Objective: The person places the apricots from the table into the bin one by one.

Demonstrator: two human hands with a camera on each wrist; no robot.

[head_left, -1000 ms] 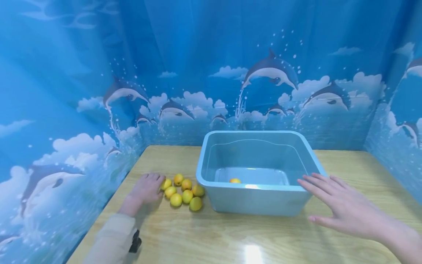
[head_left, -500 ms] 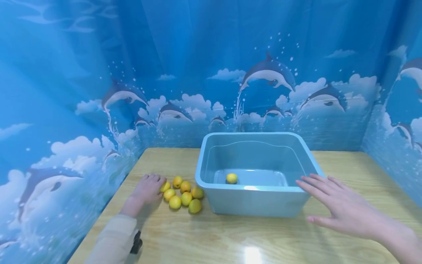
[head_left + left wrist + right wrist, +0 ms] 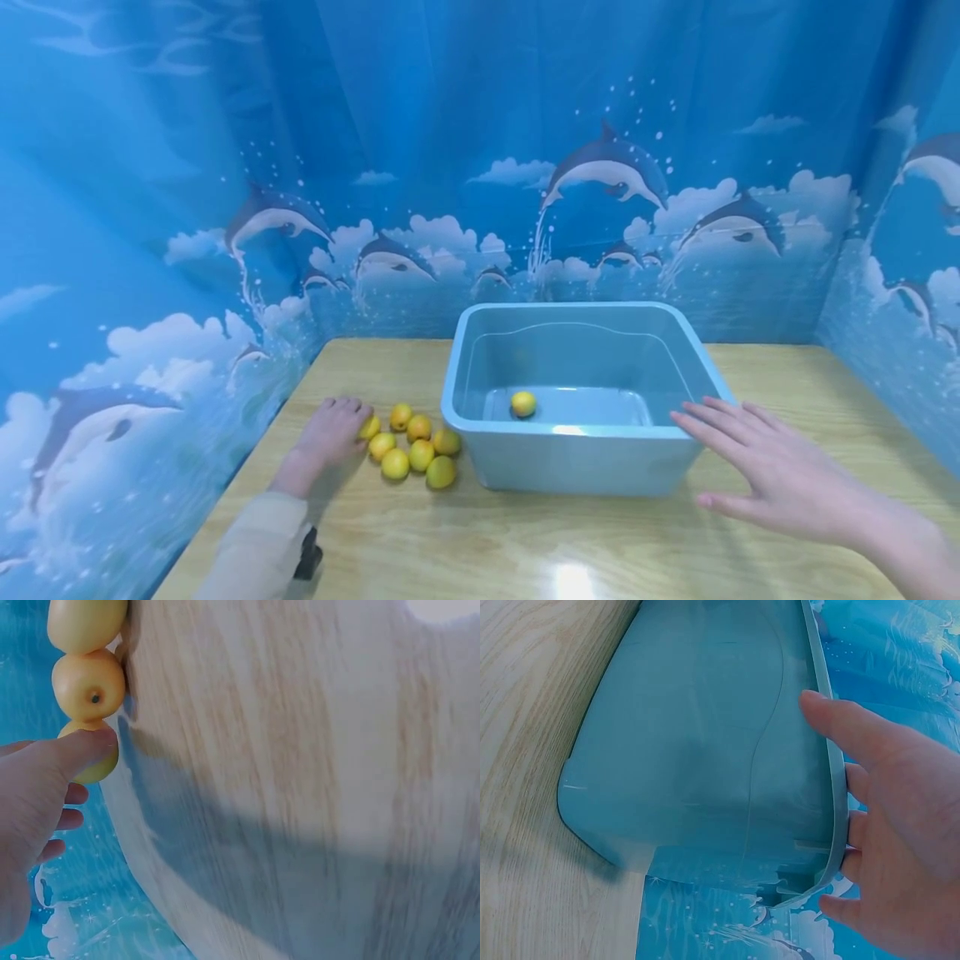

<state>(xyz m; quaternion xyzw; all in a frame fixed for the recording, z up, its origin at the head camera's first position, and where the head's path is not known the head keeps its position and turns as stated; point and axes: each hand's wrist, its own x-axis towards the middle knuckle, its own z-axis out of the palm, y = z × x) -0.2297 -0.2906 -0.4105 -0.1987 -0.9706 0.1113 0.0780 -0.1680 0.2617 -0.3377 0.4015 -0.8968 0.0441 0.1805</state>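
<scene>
**Hand Positions and Fruit Placement at the Bin**

The hands are well apart, one at each side of the bin (image 3: 585,462). The left hand (image 3: 333,433) pinches the outermost yellow fruit (image 3: 101,766): the thumb lies across its top, the other fingers on the far side. This opposed hold appears chosen to stop a small, round body from rolling. The right hand (image 3: 780,475) has its fingers extended at the bin's right front corner, thumb outside the front wall; firm contact with the rim cannot be confirmed. The posture suggests steadying the bin.

The pinched fruit is at the left edge of the fruit cluster (image 3: 422,456), on the tabletop (image 3: 637,542). Eight fruits are visible there, counting the pinched one. The cluster lies just left of the bin, probably for a short reach within the left hand's range. A single fruit (image 3: 523,405) rests on the bin floor, toward the left. The bin stands upright, opening upward, so its interior is accessible from both sides.

Markings: no brand, label or writing is legible on bin or fruit. The backdrop (image 3: 420,125) carries printed dolphins and clouds, with no readable text.
</scene>
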